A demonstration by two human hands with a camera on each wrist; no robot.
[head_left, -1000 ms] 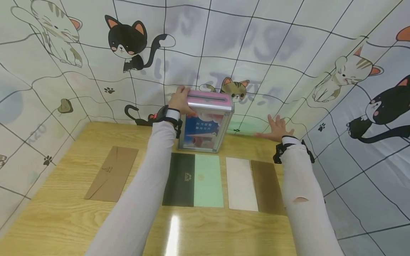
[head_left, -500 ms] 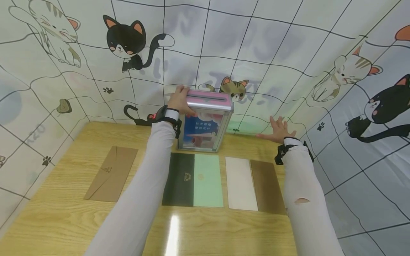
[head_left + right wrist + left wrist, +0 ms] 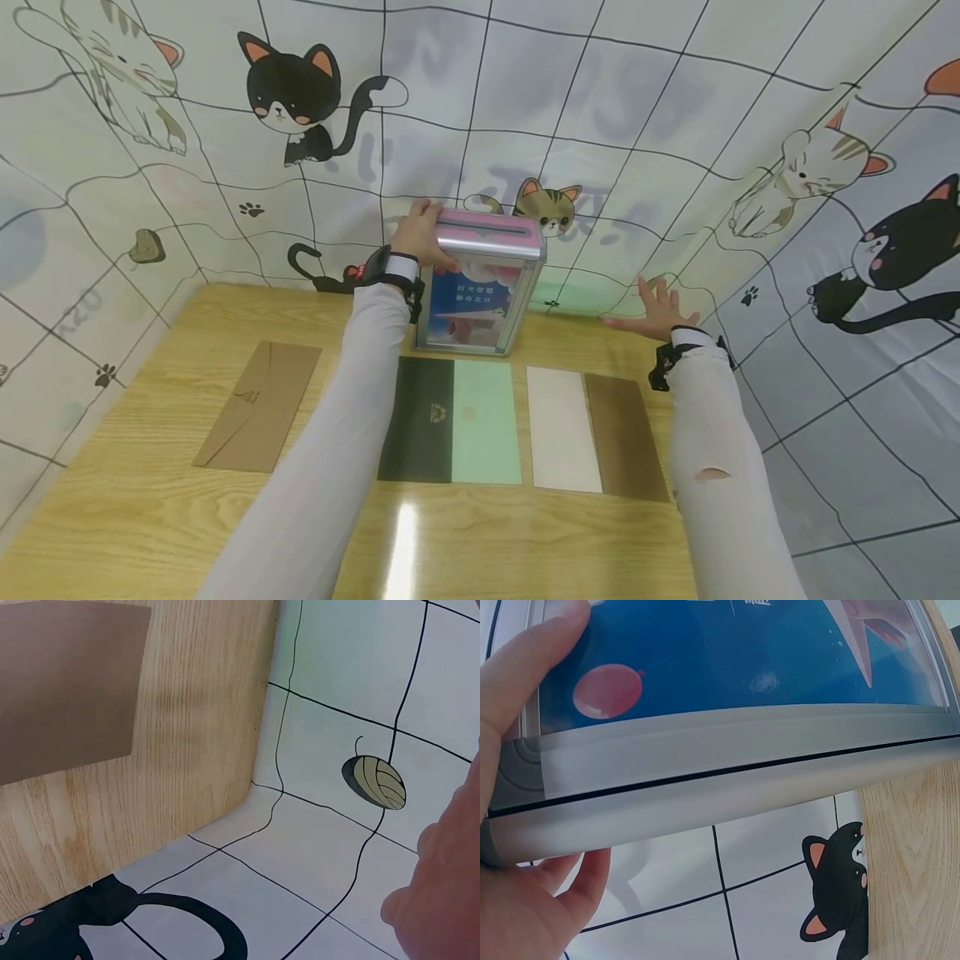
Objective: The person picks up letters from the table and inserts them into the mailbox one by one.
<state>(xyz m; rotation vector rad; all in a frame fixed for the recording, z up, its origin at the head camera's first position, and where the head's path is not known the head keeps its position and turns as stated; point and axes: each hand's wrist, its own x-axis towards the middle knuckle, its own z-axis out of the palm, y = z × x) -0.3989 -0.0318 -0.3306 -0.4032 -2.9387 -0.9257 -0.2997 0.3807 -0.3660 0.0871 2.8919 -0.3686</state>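
Observation:
A letter box (image 3: 480, 283) with a pink slotted top, a silver frame and a clear front stands upright at the back of the table. My left hand (image 3: 418, 237) grips its upper left edge; in the left wrist view the thumb (image 3: 536, 656) lies on the front and other fingers curl round the frame (image 3: 705, 761). To the right of the box, my right hand (image 3: 651, 312) is held over the back of the table with fingers spread and nothing in it. In the right wrist view only part of that hand (image 3: 442, 877) shows at the right edge.
Before the box, a black envelope (image 3: 416, 421) and a mint green one (image 3: 486, 421) lie side by side. A white envelope (image 3: 562, 429) and a brown one (image 3: 626, 437) lie to the right, a kraft envelope (image 3: 258, 404) to the left. Cat-print cloth (image 3: 480, 100) hangs behind the table (image 3: 495, 542).
My right hand has drifted slightly to the right, its fingers still spread. The left hand keeps its grip and the letter box stays in place.

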